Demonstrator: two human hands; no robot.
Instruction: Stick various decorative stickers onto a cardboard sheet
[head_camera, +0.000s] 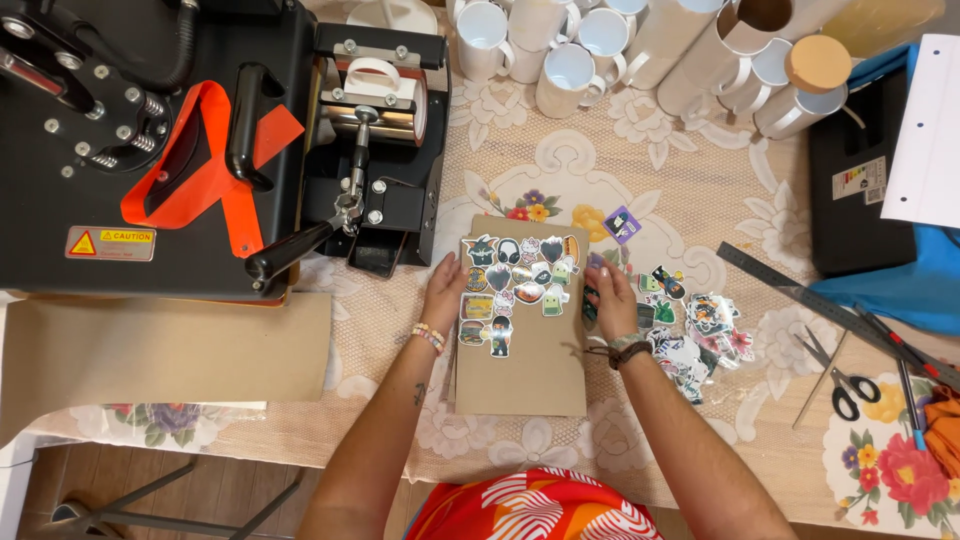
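Both hands (445, 292) (607, 300) forward, palms down

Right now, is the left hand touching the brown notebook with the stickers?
Touching. The head view shows the left hand resting on the left edge of the brown notebook.

Stickers on a card, mid-table

The card (522, 375) lies between the left hand (445, 290) and right hand (610, 300), with stickers (515, 285) on its far half. More loose stickers (690, 325) lie right of it. The press (150, 140) stands far left, mugs (560, 50) behind, ruler (800, 295) and scissors (845, 380) at the right.
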